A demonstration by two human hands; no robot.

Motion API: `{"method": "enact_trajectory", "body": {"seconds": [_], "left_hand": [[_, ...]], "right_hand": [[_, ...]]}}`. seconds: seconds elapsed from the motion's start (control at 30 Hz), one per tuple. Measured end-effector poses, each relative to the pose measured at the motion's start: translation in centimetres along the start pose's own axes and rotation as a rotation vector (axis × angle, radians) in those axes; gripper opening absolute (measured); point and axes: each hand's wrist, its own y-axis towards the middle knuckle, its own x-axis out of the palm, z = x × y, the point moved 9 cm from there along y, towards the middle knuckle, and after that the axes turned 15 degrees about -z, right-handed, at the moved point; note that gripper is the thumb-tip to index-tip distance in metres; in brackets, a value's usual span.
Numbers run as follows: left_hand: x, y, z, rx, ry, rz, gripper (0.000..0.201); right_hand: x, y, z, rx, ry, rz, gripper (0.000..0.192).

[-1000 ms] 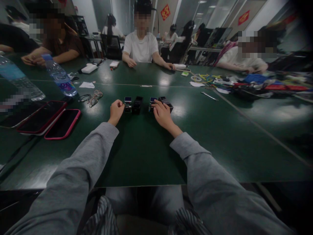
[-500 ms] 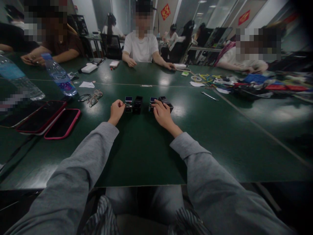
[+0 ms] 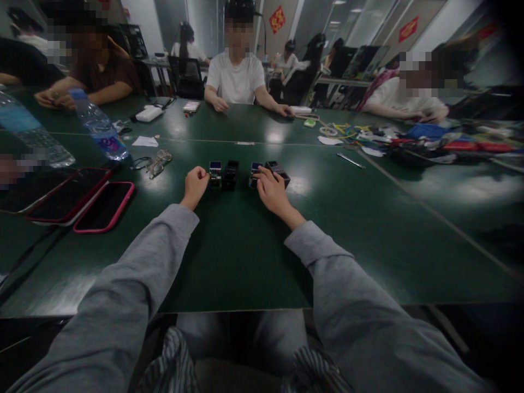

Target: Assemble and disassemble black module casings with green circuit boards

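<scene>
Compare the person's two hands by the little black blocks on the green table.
The left hand is curled into a fist beside the left block pair; the right hand lies flatter, its fingers on the right block pair. Whether the left hand touches its pair is unclear. Both wear grey sleeves.

On the table (image 3: pixel 245 256) before us, 2 pairs of small blocks (image 3: pixel 223 175) (image 3: pixel 270 172) sit side by side between our left hand (image 3: pixel 195 185) and right hand (image 3: pixel 271 192), with glasses (image 3: pixel 153 164), 2 phones (image 3: pixel 82 202) and a bottle (image 3: pixel 98 128) off to the left.
</scene>
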Motion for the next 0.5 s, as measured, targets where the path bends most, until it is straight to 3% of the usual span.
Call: {"method": "enact_trajectory", "body": {"seconds": [0.5], "left_hand": [[-0.01, -0.01, 0.04, 0.015, -0.001, 0.006, 0.022]], "right_hand": [[0.08, 0.03, 0.12, -0.001, 0.015, 0.008, 0.039]]}}
